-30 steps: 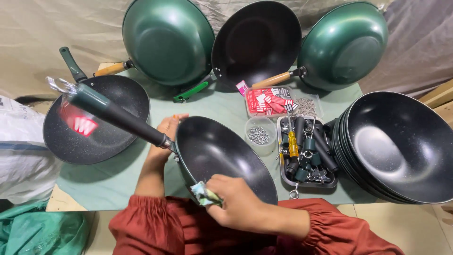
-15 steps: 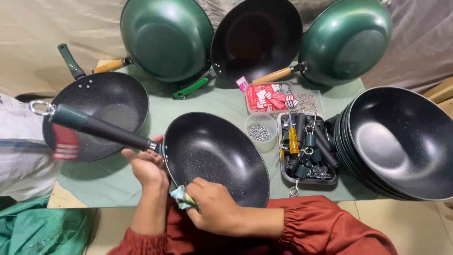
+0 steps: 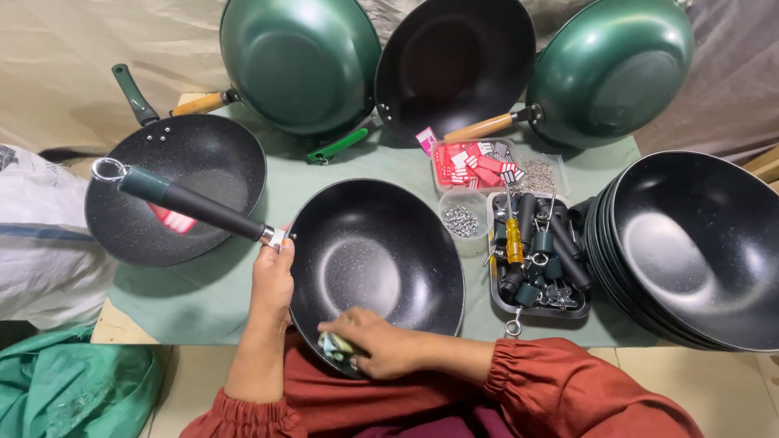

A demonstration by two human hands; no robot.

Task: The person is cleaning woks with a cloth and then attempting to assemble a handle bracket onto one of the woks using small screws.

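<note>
- A black non-stick wok (image 3: 377, 268) sits at the counter's (image 3: 203, 296) near edge, its bowl tipped a little toward the person — likely so the inside faces them for wiping.
- The left hand (image 3: 272, 280) clasps the wok's rim where the dark handle (image 3: 191, 203) joins; its grip is closed around that joint, steadying the pan.
- The right hand (image 3: 377, 345) rests inside the near wall of the bowl, fingers curled shut on a small crumpled cloth (image 3: 334, 345), pressing it to the surface.
- To the right, near the counter's right edge, stands a stack of handleless black woks (image 3: 698, 251); between lies a tray of handles and a screwdriver (image 3: 540, 255).
- Green woks (image 3: 300, 61) lean along the far edge.
</note>
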